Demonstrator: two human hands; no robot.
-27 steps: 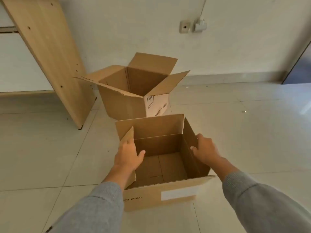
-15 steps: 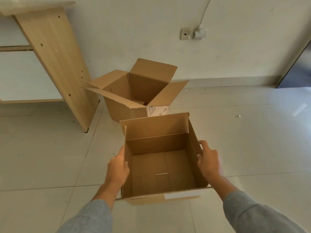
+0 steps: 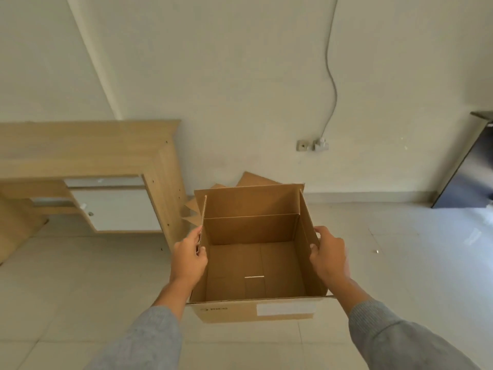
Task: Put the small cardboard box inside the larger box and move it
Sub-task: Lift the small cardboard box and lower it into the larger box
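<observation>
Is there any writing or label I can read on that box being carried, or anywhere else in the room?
"PICO", faint, with a small round mark before it: front wall of the small cardboard box, held by the left hand and right hand.
White label on that wall: no readable text.
Larger box behind: only flap tips visible, no print in view.

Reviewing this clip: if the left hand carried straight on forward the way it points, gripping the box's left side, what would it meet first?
Probably the wooden desk panel just beyond the left hand, though depth is unclear; the other box sits further right, behind the held box.
</observation>
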